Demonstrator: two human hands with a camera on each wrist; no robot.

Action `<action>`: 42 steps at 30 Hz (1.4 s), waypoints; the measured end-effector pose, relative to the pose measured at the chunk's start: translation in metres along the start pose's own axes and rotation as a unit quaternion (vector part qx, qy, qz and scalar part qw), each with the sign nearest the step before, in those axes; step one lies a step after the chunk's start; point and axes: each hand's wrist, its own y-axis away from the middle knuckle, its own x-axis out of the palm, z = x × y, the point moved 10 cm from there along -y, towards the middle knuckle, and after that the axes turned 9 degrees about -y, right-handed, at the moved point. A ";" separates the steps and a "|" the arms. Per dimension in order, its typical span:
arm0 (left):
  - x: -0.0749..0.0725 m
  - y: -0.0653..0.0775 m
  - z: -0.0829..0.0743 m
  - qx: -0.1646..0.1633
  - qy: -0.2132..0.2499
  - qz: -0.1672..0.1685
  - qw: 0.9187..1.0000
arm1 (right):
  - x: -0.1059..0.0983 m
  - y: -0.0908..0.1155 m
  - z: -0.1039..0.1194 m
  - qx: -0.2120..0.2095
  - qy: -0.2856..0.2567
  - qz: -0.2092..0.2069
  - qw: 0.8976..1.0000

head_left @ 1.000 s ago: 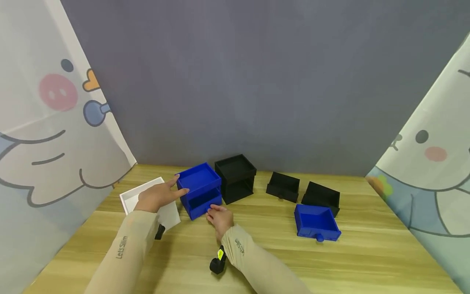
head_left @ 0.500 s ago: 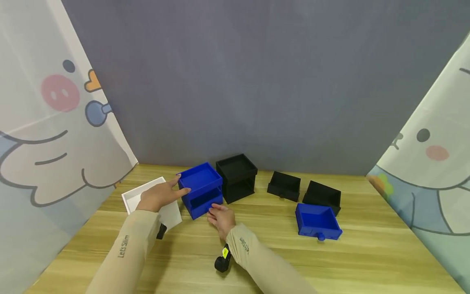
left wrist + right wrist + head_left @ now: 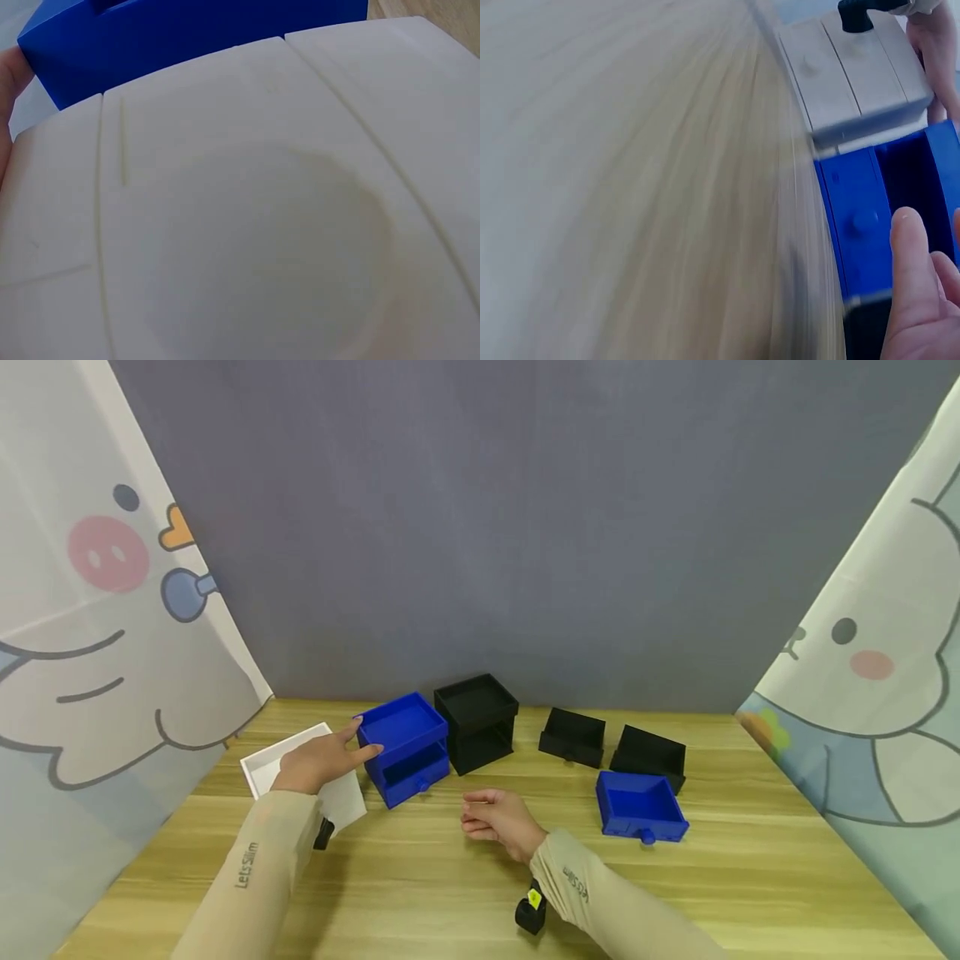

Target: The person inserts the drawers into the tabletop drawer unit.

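Observation:
My left hand [image 3: 318,762] reaches over the white drawer cabinet [image 3: 345,802], with thumb and a finger spread against the left edge of the blue drawer cabinet [image 3: 408,722]. That cabinet has a drawer with a round knob [image 3: 423,787] in its lower slot; the upper slot is a bare opening. My right hand [image 3: 502,820] hangs over the table to the right of the blue cabinet, fingers loosely bent and holding nothing. In the right wrist view, the blue drawer front [image 3: 859,221] lies beyond the fingers. A loose blue drawer [image 3: 643,806] sits at the right, knob toward me.
Beside the blue cabinet stands a black cabinet [image 3: 476,714] with open slots. Two loose black drawers, one upright [image 3: 572,739] and one tilted black drawer [image 3: 649,756] behind the blue one, are on the wooden table [image 3: 435,893]. A grey backdrop [image 3: 480,527] rises behind.
My right hand has let go of the lower drawer's knob on the blue cabinet and moved right, toward me. My left hand stays against the cabinet.

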 end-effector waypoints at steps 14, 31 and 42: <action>-0.002 0.001 0.000 -0.002 -0.003 0.007 1.000 | -0.052 0.036 0.019 0.007 0.113 0.010 0.993; -0.005 -0.002 0.005 0.007 -0.023 0.030 0.999 | -0.141 0.107 0.030 0.089 0.149 0.039 0.984; -0.004 -0.004 0.004 0.016 -0.021 0.038 0.999 | -0.200 0.148 0.031 0.117 0.094 0.017 0.989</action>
